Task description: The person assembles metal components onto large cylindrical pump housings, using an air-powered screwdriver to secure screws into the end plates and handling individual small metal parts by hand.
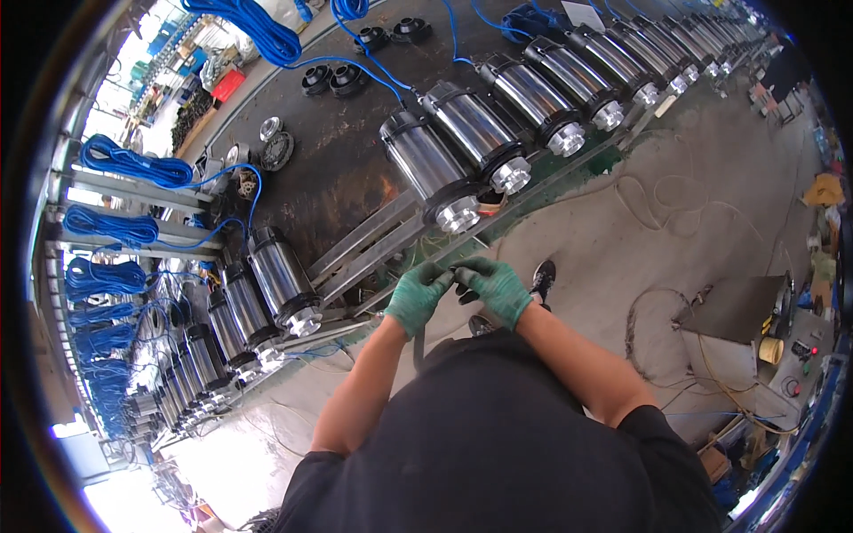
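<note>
The green-gloved left hand (414,298) and right hand (498,290) meet at frame centre, fingers curled; I cannot tell if they grip anything. One shiny steel cylindrical motor (426,162) lies above, at upper centre.

Your left hand (415,300) and right hand (498,289) are facing a gap between the left-side cylinders (281,272) and the right-side cylinders (426,162), leading over metal rails (363,234) onto the worktop (324,191). Both rows are blocking the sides, blue cables (265,34) trailing behind.
</note>
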A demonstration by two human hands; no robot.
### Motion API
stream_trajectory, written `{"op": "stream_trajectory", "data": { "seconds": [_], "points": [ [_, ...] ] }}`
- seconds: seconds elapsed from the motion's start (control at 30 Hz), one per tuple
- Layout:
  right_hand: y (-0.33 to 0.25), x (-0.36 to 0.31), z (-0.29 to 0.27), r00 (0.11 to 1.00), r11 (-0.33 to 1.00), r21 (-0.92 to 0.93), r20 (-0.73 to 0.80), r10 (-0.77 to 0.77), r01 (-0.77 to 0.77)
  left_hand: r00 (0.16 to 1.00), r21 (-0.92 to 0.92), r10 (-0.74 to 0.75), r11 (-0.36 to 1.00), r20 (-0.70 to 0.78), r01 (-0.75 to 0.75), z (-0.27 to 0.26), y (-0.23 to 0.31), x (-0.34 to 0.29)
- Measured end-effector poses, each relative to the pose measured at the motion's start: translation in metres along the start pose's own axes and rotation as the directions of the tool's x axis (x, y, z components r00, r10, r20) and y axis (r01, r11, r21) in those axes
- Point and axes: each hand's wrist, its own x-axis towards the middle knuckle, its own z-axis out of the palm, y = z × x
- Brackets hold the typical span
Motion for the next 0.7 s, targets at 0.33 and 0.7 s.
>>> {"op": "stream_trajectory", "data": {
  "seconds": [0.33, 0.7],
  "points": [
    [0.062, 0.140, -0.032, 0.901, 0.998, 0.030, -0.432, -0.032, 0.050, 0.961, -0.283, -0.213, 0.946, -0.178, 0.157, -0.035, -0.035, -0.038],
    [0.058, 0.143, -0.014, 0.831, 0.989, 0.139, -0.555, 0.041, 0.044, 0.908, -0.491, -0.332, 0.854, -0.254, 0.174, -0.058, -0.081, -0.090]
  ]
}}
